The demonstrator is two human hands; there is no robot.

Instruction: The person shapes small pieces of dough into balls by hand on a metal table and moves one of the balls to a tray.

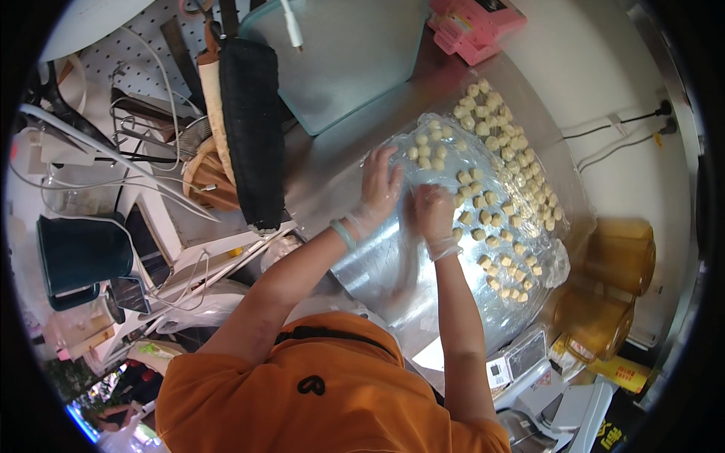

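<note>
Both my hands wear clear thin gloves over a shiny metal worktop. My left hand has its fingers spread beside a group of round dough balls; nothing shows in it. My right hand is curled and slightly blurred, and its underside is hidden, so whether dough lies in it cannot be seen. Cut dough cubes are scattered just right of that hand. Farther right, many more dough balls lie in a long band among crumpled clear plastic film.
A teal-rimmed tray and a pink device stand at the back. A black padded cover hangs at left near a dark green pitcher. Amber jugs line the right wall, with a white kitchen machine at lower right.
</note>
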